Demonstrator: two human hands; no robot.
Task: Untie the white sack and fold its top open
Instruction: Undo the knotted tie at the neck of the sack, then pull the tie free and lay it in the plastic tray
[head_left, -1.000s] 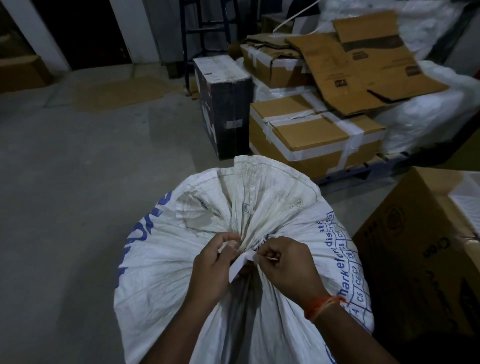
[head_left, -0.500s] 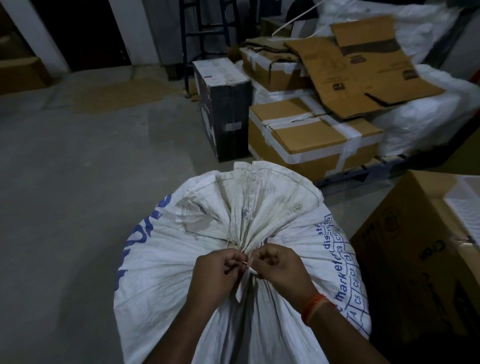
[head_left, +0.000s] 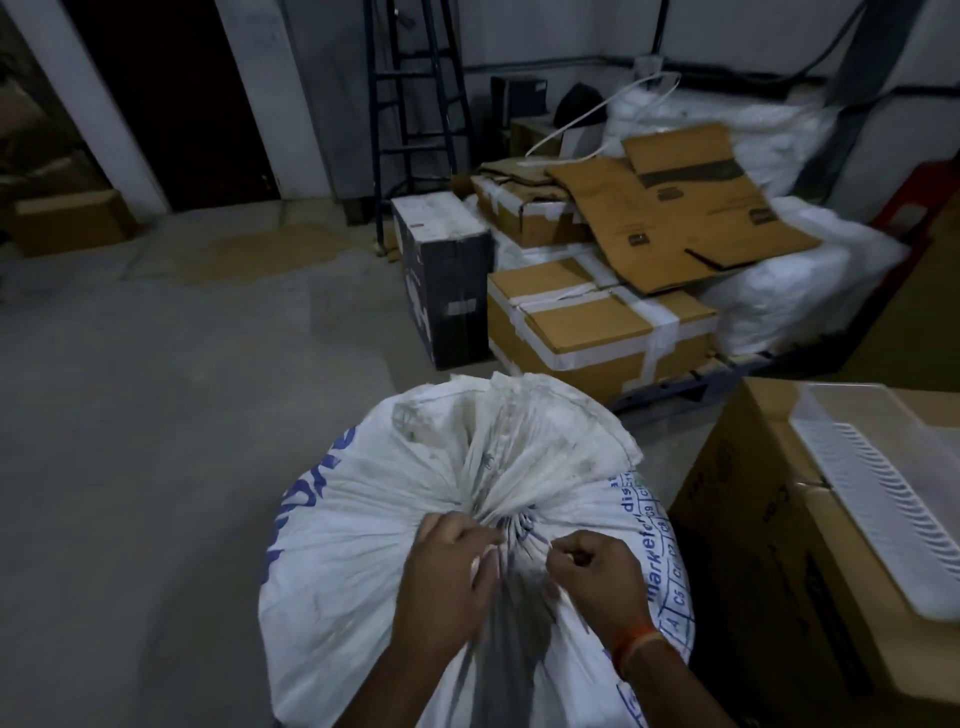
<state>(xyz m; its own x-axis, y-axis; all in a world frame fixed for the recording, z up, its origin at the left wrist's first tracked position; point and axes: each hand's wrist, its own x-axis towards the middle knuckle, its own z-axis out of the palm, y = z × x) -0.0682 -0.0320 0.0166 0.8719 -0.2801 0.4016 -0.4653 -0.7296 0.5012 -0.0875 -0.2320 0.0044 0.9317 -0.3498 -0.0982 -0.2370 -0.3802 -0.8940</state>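
The bulging white woven-plastic sack with blue print stands on the grey concrete floor in the lower centre of the frame. It looks full and probably heavy; the weave is thin, pliable and likely slick, so it should be gripped at the gathered neck, where the pleats meet.

The left hand, lower centre, has its fingers closed on the left side of the neck. The right hand, just right of it, is fisted, fingers pinched together; whether they hold the tie cannot be told.

Compared with half a second ago, the hands are apart instead of touching, and the white strip between them is no longer visible. The fanned top is not yet folded open.
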